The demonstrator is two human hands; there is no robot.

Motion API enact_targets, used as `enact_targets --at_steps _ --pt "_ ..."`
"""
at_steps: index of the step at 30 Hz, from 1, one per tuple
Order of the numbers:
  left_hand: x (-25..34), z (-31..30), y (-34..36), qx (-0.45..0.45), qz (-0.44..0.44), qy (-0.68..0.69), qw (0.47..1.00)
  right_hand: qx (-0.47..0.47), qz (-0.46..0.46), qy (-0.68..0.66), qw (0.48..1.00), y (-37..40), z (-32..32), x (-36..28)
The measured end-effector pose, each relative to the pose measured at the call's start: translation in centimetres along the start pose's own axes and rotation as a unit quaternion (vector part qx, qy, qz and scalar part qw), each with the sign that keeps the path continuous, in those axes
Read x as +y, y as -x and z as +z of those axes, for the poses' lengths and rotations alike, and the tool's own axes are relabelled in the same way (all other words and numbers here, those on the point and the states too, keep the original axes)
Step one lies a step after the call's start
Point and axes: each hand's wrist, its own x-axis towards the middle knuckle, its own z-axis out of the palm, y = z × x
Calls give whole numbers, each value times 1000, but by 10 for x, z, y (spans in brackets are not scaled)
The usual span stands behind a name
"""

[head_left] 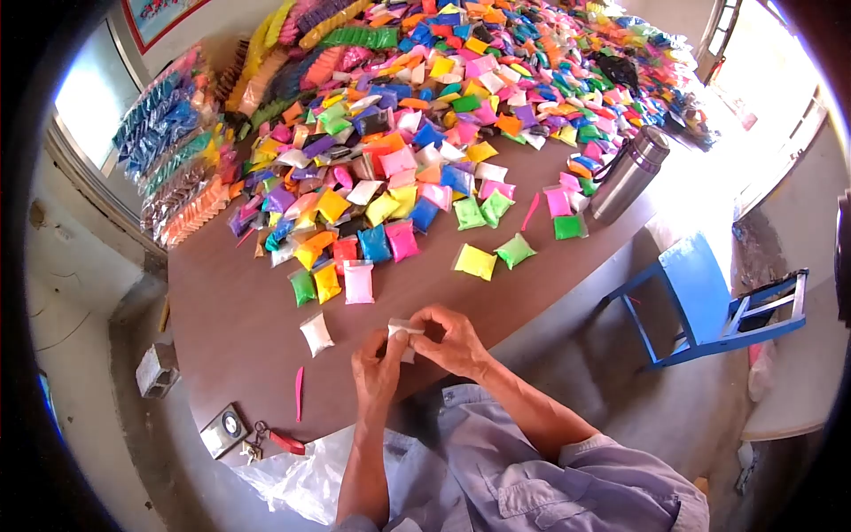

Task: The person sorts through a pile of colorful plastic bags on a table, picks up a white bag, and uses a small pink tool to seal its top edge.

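Observation:
Between my two hands, above the table's front edge, is a small white packet (405,328). My left hand (377,365) pinches its left side, and my right hand (450,341) pinches its upper right part, fingers bent. Another white packet (316,334) lies on the brown table (239,319) to the left of my hands. Beyond it lie a pink packet (359,282), an orange-yellow packet (327,280) and a green packet (302,286). A yellow packet (475,262) and a light green packet (515,251) lie beyond my right hand.
A large heap of colourful packets (417,133) covers the far side. A steel flask (630,175) stands at the right. A pink stick (299,394), keys (254,443) and a small device (224,431) lie front left. A blue chair (696,288) stands right of the table.

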Motion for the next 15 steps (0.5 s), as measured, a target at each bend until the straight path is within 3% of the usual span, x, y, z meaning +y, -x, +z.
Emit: enact_targets --at_steps 1,3,5,8,11,15 --pt "0 0 1 -2 16 -42 999 2 -2 4 1000 -1 -1 -1" --pt "-13 -2 1 -8 21 -18 1000 -29 41 -25 998 -1 -3 -2" --pt "-8 1 -2 -15 25 4 1000 -28 22 -27 999 -1 -3 0" --pt "1 0 -4 -5 -12 4 1000 -66 77 -34 994 0 -7 -9" --pt "-15 1 -5 9 9 32 999 -58 27 -10 998 -2 -6 -1" --pt "-19 3 -9 35 -16 92 995 -53 40 -56 996 -3 -1 3"
